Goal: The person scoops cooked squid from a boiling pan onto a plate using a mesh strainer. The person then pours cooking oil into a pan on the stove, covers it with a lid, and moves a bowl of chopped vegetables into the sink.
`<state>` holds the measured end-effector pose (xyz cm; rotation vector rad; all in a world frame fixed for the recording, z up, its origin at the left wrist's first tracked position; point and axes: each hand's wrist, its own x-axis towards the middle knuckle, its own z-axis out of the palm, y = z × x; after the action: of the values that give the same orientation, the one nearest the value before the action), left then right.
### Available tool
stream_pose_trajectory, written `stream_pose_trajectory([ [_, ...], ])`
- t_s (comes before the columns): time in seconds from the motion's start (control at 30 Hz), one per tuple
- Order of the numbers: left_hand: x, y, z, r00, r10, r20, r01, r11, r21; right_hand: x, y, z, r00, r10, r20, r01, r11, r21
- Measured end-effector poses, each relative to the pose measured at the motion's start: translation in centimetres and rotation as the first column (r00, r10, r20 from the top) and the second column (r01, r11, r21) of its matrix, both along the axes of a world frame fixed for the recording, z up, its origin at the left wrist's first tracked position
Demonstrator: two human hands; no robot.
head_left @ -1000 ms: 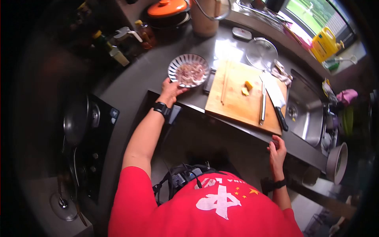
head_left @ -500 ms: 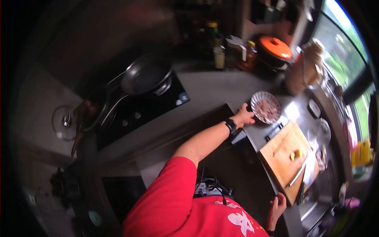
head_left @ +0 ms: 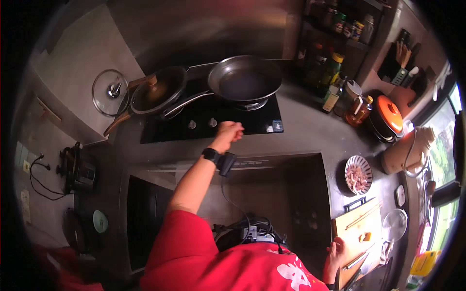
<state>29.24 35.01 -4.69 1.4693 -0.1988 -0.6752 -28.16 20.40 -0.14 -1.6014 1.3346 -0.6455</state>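
Observation:
My left hand (head_left: 229, 134) is over the front edge of the black gas stove (head_left: 170, 131), with its fingers curled together and nothing visible in them. It is just right of two stove knobs (head_left: 212, 122) and apart from them. A frying pan (head_left: 245, 80) sits on the right burner, its handle pointing left. My right hand (head_left: 334, 253) hangs by the left edge of the wooden cutting board (head_left: 357, 218), holding nothing, fingers loosely apart. On the board lie chopsticks (head_left: 363, 216), small yellow pieces (head_left: 365, 237) and a knife, partly hidden.
A fluted bowl of sliced raw meat (head_left: 357, 177) stands behind the board. At the back right are bottles (head_left: 332, 97), an orange-lidded pot (head_left: 389, 114) and a large jug (head_left: 405, 153). A covered wok (head_left: 160, 92) is on the left burner, beside a glass lid (head_left: 110, 92).
My left hand has moved left from beside the meat bowl to the front of the stove, and its fingers have curled. The view has turned left. My right hand stays by the board.

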Motion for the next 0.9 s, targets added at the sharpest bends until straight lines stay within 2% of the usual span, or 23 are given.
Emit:
stream_pose_trajectory([
  [0.03,1.4,2.5,-1.2,0.991,0.129,-0.016,-0.128,0.99,0.05,0.9,-0.3,0.1,1.0,0.013,-0.009,-0.013,1.0,0.001],
  [0.1,3.9,6.8,-3.5,0.959,0.283,-0.017,-0.277,0.948,0.156,2.8,-0.9,0.2,0.996,0.091,-0.019,-0.092,0.996,-0.021],
  [0.17,5.0,9.4,-4.1,0.923,0.383,0.05,-0.384,0.898,0.214,5.2,-1.4,0.4,0.989,0.13,-0.067,-0.131,0.991,-0.014],
  [0.2,5.4,10.0,-4.7,0.918,0.396,0.037,-0.394,0.892,0.223,6.5,-1.5,0.7,0.986,0.163,-0.046,-0.164,0.986,-0.012],
  [0.27,6.9,10.4,-6.3,0.89,0.411,0.197,-0.452,0.849,0.273,8.0,-2.0,0.1,0.976,0.215,0.02,-0.215,0.977,-0.002],
  [0.3,7.9,10.5,-7.1,0.89,0.416,0.188,-0.454,0.847,0.276,8.6,-2.3,-0.7,0.975,0.22,0.01,-0.22,0.975,-0.001],
  [0.37,9.9,10.2,-8.7,0.864,0.21,0.457,-0.436,0.767,0.472,10.6,-2.3,-0.9,0.948,0.311,0.066,-0.308,0.95,-0.055],
  [0.4,10.5,9.7,-9.0,0.83,0.148,0.538,-0.472,0.7,0.536,11.6,-2.1,-0.8,0.942,0.327,0.07,-0.325,0.945,-0.041],
  [0.43,9.9,9.5,-6.4,0.764,-0.023,0.645,-0.487,0.635,0.6,12.7,-1.8,-0.5,0.942,0.328,0.075,-0.327,0.945,-0.031],
  [0.47,10.5,9.0,-6.1,0.76,-0.059,0.647,-0.485,0.611,0.626,13.9,-1.5,-0.1,0.931,0.364,0.024,-0.361,0.929,-0.083],
  [0.5,10.7,8.4,-5.3,0.738,-0.143,0.66,-0.478,0.58,0.66,16.0,-0.1,1.8,0.949,0.314,0.017,-0.313,0.948,-0.05],
  [0.57,11.2,7.7,-3.7,0.742,-0.294,0.602,-0.395,0.535,0.747,16.9,-0.8,0.9,0.914,0.396,-0.092,-0.407,0.889,-0.212],
  [0.63,11.6,6.9,-3.6,0.743,-0.334,0.58,-0.399,0.475,0.785,19.2,0.1,2.5,0.911,0.399,-0.1,-0.411,0.877,-0.247],
  [0.67,11.7,6.7,-2.8,0.773,-0.355,0.526,-0.346,0.459,0.819,20.2,0.8,4.1,0.915,0.396,-0.074,-0.402,0.899,-0.174],
  [0.73,11.9,6.3,-2.8,0.758,-0.356,0.547,-0.338,0.503,0.796,21.6,1.1,5.4,0.894,0.43,-0.127,-0.448,0.857,-0.255],
  [0.83,11.8,5.9,-2.0,0.788,-0.375,0.488,-0.302,0.455,0.838,22.5,1.3,6.3,0.882,0.448,-0.145,-0.471,0.837,-0.277],
  [0.9,12.6,6.0,-2.9,0.764,-0.411,0.497,-0.303,0.451,0.839,23.5,1.0,6.3,0.868,0.469,-0.164,-0.497,0.818,-0.289],
])
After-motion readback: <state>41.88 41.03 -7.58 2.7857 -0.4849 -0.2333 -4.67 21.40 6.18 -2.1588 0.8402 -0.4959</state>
